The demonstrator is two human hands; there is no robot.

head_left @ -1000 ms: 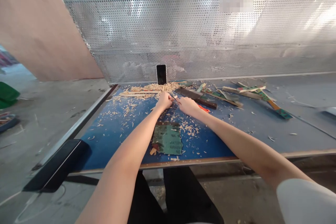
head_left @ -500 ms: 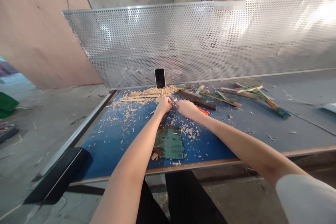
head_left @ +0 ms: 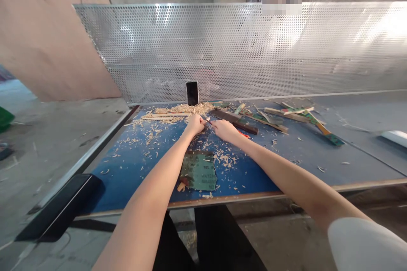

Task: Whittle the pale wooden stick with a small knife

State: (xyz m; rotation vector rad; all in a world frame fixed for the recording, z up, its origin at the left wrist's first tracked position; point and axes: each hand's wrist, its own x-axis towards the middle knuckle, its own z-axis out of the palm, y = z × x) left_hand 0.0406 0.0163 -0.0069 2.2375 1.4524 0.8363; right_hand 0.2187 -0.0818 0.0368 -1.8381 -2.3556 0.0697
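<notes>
On the blue tabletop [head_left: 133,178], my left hand [head_left: 195,125] is closed on a small piece of wood, mostly hidden by the fingers. My right hand [head_left: 224,129] is closed around a knife [head_left: 209,122], whose thin dark blade points toward the left hand. A pale bit of wood [head_left: 207,119] shows at the blade between the hands. Behind my right wrist lies a red object [head_left: 244,134], partly covered. A heap of wood shavings [head_left: 181,110] lies beyond the hands, with pale wood strips [head_left: 168,115] in it. Nearer me is a green sandpaper sheet [head_left: 200,172].
A dark saw-like tool with a brown handle [head_left: 248,128] lies right of the hands. Painted wood strips [head_left: 318,123] are scattered farther right. A phone [head_left: 192,93] stands against the perforated metal screen [head_left: 222,51]. A black box [head_left: 63,205] sits at the left edge. Someone is behind the screen.
The view has shifted slightly, so the table contents sit a little farther left. Both hands stay close together, and a little more of the dark blade shows between them.
</notes>
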